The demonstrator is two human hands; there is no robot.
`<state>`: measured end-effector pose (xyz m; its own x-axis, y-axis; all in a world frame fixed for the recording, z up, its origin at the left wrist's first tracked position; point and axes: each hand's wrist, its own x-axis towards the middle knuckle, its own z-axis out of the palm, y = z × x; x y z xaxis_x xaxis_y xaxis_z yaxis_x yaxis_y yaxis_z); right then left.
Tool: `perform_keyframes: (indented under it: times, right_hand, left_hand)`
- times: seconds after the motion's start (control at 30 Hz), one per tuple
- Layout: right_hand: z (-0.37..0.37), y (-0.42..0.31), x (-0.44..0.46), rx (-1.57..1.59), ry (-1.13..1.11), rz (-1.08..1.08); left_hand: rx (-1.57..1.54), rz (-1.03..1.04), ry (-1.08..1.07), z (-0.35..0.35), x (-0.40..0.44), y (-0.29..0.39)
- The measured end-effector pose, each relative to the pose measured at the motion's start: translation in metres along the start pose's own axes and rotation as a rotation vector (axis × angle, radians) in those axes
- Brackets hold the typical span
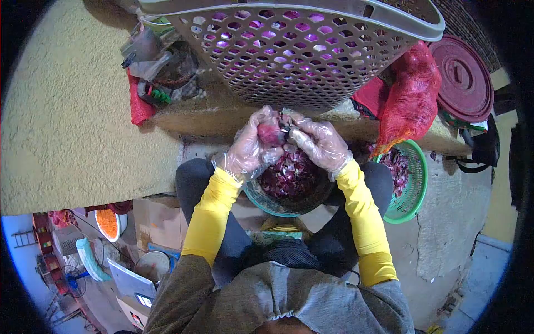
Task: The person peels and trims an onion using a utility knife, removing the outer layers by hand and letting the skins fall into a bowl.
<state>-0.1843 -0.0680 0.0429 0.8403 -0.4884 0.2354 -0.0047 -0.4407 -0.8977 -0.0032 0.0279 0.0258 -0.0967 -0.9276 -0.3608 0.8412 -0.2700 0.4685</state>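
My left hand point(245, 146), in a clear plastic glove, is closed around a red onion point(269, 133). Close against the onion, my gloved right hand point(321, 140) grips a small knife point(286, 130); its dark part and a glint of metal show, the rest is hidden by my fingers. Both hands are over a dark basin point(257, 205) between my knees. Purple onion skins point(289, 175) fill much of it.
A large perforated plastic crate point(311, 67) with purple onions inside stands on the ledge ahead. To its right are a red mesh sack point(414, 89) and a dark red lid point(463, 78). A green basket point(421, 183) with more skins sits by my right knee.
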Motion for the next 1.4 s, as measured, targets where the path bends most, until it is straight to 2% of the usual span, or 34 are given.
perform_keyframes:
  times: [0.13, 0.2, 0.23, 0.3, 0.37, 0.47, 0.53, 0.57, 0.63, 0.73, 0.83, 0.87, 0.9, 0.93, 1.0, 1.03, 1.1, 1.17, 1.2, 1.23, 1.3, 1.4]
  right_hand:
    - [0.008, 0.003, -0.002, 0.067, 0.058, 0.028]
    - [0.012, 0.008, -0.001, 0.203, 0.116, 0.133]
    - [0.016, 0.015, 0.0, 0.203, 0.115, 0.132]
    - [0.022, 0.025, 0.003, 0.249, 0.22, 0.036]
    - [0.021, 0.022, 0.0, 0.248, 0.209, 0.062]
    - [0.019, 0.014, 0.0, 0.212, 0.18, 0.082]
    - [0.015, 0.01, 0.0, 0.175, 0.16, 0.074]
    - [0.012, 0.009, -0.001, 0.147, 0.118, 0.089]
    - [0.007, 0.005, -0.002, 0.118, 0.074, 0.103]
    - [0.006, 0.002, -0.002, 0.026, 0.032, 0.084]
    - [0.017, 0.009, -0.006, 0.12, 0.077, 0.086]
    - [0.024, 0.013, -0.007, 0.322, 0.115, 0.166]
    - [0.029, 0.015, -0.008, 0.526, 0.152, 0.247]
    - [0.033, 0.017, -0.01, 0.527, 0.15, 0.247]
    - [0.038, 0.017, -0.011, 0.755, 0.214, 0.31]
    - [0.039, 0.015, -0.011, 0.754, 0.213, 0.31]
    - [0.039, 0.011, -0.011, 0.867, 0.226, 0.367]
    - [0.039, 0.008, -0.011, 0.829, 0.22, 0.411]
    - [0.039, 0.007, -0.012, 0.787, 0.216, 0.453]
    - [0.039, 0.007, -0.013, 0.787, 0.219, 0.453]
    - [0.04, 0.005, -0.014, 0.765, 0.212, 0.397]
    - [0.039, -0.006, -0.014, 0.643, 0.171, 0.358]
  left_hand:
    - [-0.035, -0.035, -0.093, 0.002, -0.004, -0.001]
    - [0.098, 0.116, -0.139, 0.005, -0.004, -0.002]
    - [0.098, 0.118, -0.138, 0.007, -0.005, -0.006]
    - [0.258, 0.374, 0.031, 0.012, -0.004, -0.019]
    - [0.183, 0.414, 0.088, 0.012, 0.0, -0.02]
    - [0.238, 0.382, 0.087, 0.008, 0.0, -0.016]
    - [0.229, 0.245, 0.065, 0.011, -0.003, -0.008]
    - [0.229, 0.245, 0.066, 0.011, -0.005, -0.007]
    - [0.112, 0.129, -0.024, 0.009, -0.009, -0.003]
    - [0.025, 0.03, 0.022, -0.004, -0.008, 0.0]
    - [-0.02, -0.019, -0.065, -0.006, -0.01, 0.004]
    - [-0.021, -0.02, -0.065, -0.002, -0.009, 0.002]
    - [0.047, 0.076, 0.019, 0.003, -0.008, -0.002]
    - [0.115, 0.172, 0.104, 0.006, -0.007, -0.005]
    - [0.202, 0.249, 0.134, 0.003, -0.005, -0.009]
    - [0.289, 0.328, 0.163, -0.001, -0.004, -0.011]
    - [0.342, 0.359, 0.149, 0.001, -0.004, -0.008]
    - [0.865, 0.593, 0.235, 0.005, -0.007, -0.007]
    - [1.067, 0.638, 0.27, 0.004, -0.008, -0.004]
    - [1.068, 0.637, 0.267, 0.005, -0.01, -0.004]
    - [1.298, 0.675, 0.379, 0.007, -0.014, -0.004]
    - [1.315, 0.708, 0.4, 0.007, -0.012, -0.002]
